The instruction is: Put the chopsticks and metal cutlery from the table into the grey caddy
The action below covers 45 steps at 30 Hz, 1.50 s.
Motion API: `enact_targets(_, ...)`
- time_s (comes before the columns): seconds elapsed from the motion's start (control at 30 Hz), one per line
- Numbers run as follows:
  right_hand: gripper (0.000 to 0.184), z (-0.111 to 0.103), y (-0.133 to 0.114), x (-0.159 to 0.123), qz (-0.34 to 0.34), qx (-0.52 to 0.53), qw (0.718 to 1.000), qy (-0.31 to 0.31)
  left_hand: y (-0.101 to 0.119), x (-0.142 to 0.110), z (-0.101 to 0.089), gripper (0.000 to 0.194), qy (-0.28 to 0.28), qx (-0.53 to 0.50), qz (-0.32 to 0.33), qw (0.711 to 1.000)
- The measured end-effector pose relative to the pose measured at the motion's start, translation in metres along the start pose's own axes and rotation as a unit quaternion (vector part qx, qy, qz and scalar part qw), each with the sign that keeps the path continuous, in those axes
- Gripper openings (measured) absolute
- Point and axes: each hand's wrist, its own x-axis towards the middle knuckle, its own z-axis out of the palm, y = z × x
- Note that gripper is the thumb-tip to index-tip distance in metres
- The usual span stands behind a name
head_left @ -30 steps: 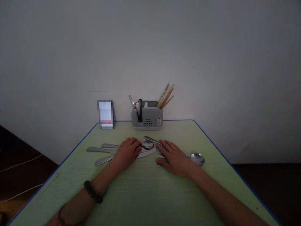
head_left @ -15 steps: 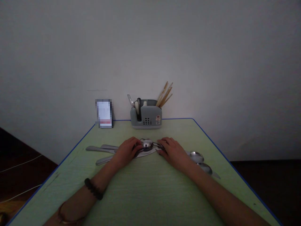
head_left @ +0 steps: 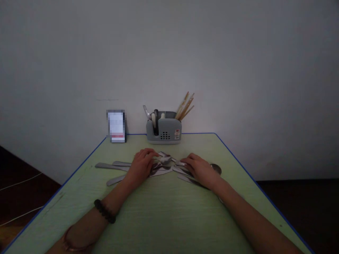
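- A metal spoon (head_left: 166, 160) lies mid-table among overlapping cutlery, between both hands; its long axis runs sideways, bowl left, handle right and slightly nearer the wearer.
- The right hand (head_left: 200, 169), half curled, has fingertips at the spoon's handle; whether it grips, I cannot tell.
- The left hand (head_left: 143, 163) arches, partly closed, over cutlery; its hold is hidden. Flat handles (head_left: 108, 165) stick out leftward beneath it.
- Half a second ago, two spoon bowls showed beyond the right hand; now one bowl (head_left: 216, 168) is plainly visible.
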Motion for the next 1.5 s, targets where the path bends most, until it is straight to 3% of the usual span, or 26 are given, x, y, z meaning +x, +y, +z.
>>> enact_targets(0.07,0.029,0.002,-0.001,0.000,0.000,0.000,1.000,0.010,0.001,0.000,0.000,0.027,0.001,0.006,0.007,1.000)
enact_targets(0.23,0.028,-0.002,-0.001,-0.001,-0.027,0.001,0.998,0.058,0.003,-0.002,0.002,0.026,-0.072,-0.002,0.051,0.996)
enact_targets(0.43,0.030,-0.009,0.003,-0.002,-0.070,-0.001,0.994,0.084,0.001,-0.007,0.005,0.038,-0.119,0.005,0.059,0.991)
enact_targets(0.6,0.033,-0.009,0.003,-0.001,-0.087,0.060,0.987,0.124,0.005,-0.009,-0.002,0.052,-0.177,0.006,0.078,0.981)
enact_targets(0.7,0.038,-0.007,0.001,-0.001,-0.094,0.073,0.987,0.112,0.009,-0.009,-0.006,0.059,-0.214,0.021,0.093,0.972)
enact_targets(0.8,0.042,-0.006,-0.001,-0.003,-0.093,0.070,0.991,0.061,0.012,-0.009,-0.009,0.067,-0.244,0.035,0.099,0.964)
enact_targets(0.97,0.033,-0.011,-0.003,-0.009,-0.047,0.090,0.994,-0.040,0.015,-0.007,-0.012,0.077,-0.234,0.028,0.106,0.966)
enact_targets(1.13,0.058,-0.017,-0.008,-0.014,0.006,0.087,0.987,-0.138,0.021,-0.003,-0.018,0.059,-0.188,0.001,0.125,0.974)
enact_targets(1.27,0.039,-0.016,-0.008,-0.011,0.008,0.078,0.990,-0.116,0.028,-0.002,-0.021,0.040,-0.191,-0.021,0.138,0.972)
enact_targets(1.5,0.034,-0.031,0.023,-0.009,0.055,0.036,0.998,-0.019,0.024,-0.006,-0.017,0.058,-0.218,0.002,0.128,0.968)
